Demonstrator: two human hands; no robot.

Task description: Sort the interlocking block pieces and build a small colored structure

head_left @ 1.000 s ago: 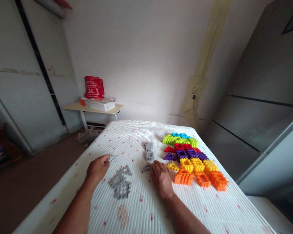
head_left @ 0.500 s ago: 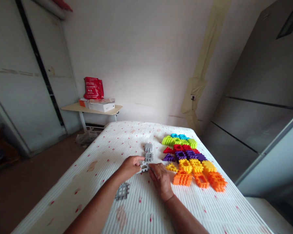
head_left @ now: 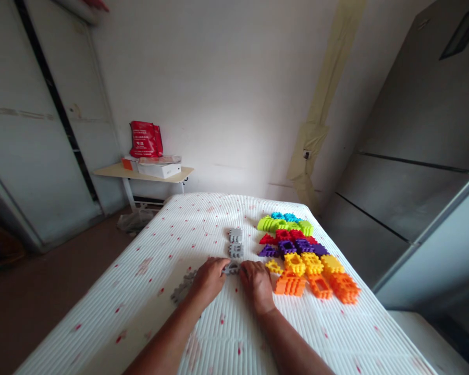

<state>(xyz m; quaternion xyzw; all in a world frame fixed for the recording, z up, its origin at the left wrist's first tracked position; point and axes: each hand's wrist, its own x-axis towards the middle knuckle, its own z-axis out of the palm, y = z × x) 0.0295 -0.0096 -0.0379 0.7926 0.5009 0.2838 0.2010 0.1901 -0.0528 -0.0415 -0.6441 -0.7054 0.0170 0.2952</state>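
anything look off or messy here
Nothing looks spilled or broken. The loose gray toy blocks, partly hidden by the left hand, lie in an untidy cluster, unlike the color-grouped blocks at right. The yellowish tape around the wall socket looks wrinkled.

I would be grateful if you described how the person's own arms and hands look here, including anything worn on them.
The left hand and right hand are ungloved, and no watch shows on either wrist. The left forearm and right forearm are bare, with no sleeve in view. Rings or fine markings are too small to tell.
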